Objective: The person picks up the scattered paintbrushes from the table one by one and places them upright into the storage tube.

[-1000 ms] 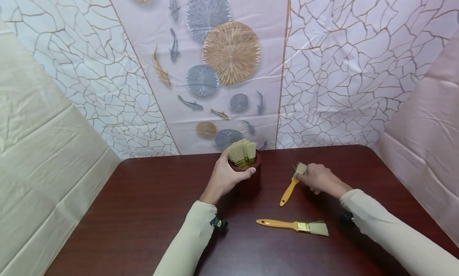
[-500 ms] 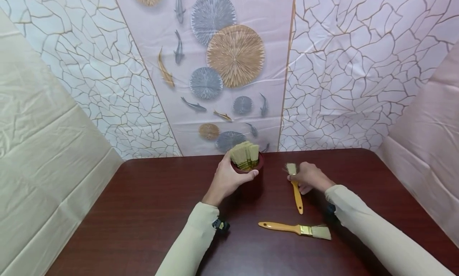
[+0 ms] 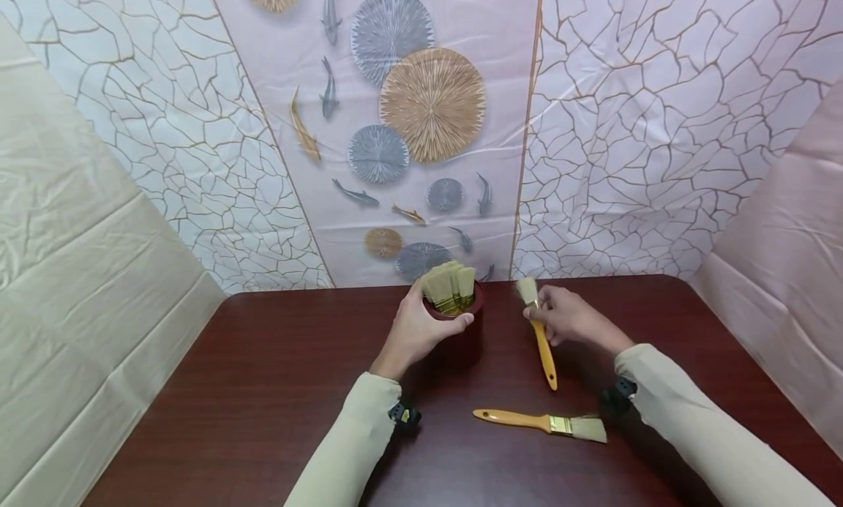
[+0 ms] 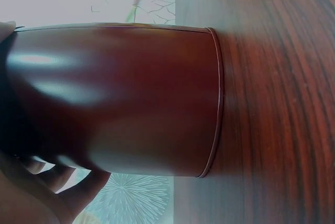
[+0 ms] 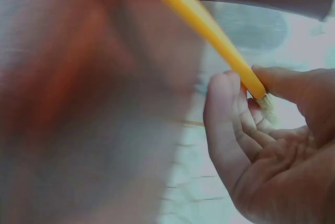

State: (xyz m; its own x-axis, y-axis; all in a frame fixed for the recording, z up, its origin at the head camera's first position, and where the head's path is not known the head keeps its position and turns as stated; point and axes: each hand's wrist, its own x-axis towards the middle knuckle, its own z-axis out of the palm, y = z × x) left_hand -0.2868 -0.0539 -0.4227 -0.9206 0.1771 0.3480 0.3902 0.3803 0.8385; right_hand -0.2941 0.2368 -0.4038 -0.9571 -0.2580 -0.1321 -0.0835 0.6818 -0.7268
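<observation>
A printed backdrop point(image 3: 421, 126) of cracked-tile pattern, round fans and small fish stands behind everything, rising from the far edge of the dark red-brown wood-grain tabletop point(image 3: 263, 390). On that tabletop, inside the left grip, stands a dark red round pot point(image 3: 461, 335); the left hand point(image 3: 415, 331) wraps it from the near left side, thumb curled over the rim and fingers round the wall, and the left wrist view shows the pot's glossy side point(image 4: 120, 98) filling the frame with fingertips curled at its edge. Out of the pot's mouth, just above the left thumb, sticks a tight bunch of pale brush heads point(image 3: 449, 284), bristles up. To the right of the pot, near but not touching it, the right hand point(image 3: 569, 320) pinches a yellow-handled paintbrush point(image 3: 541, 339) close to its ferrule between thumb and curled fingers; the bristle end points up and away from the grip, towards the backdrop, and the handle slants down towards the person, its tip low over the tabletop, though whether it touches cannot be told. The right wrist view, much blurred, shows the yellow handle point(image 5: 209, 35) running out from between the thumb and forefinger of the right grip. Nearer the person than both grips, below the held handle's tip and apart from it, a second yellow-handled brush point(image 3: 540, 423) lies flat, bristles to the right. Both forearms wear pale sleeves point(image 3: 349, 448), each with a small dark wrist device point(image 3: 403, 413).
</observation>
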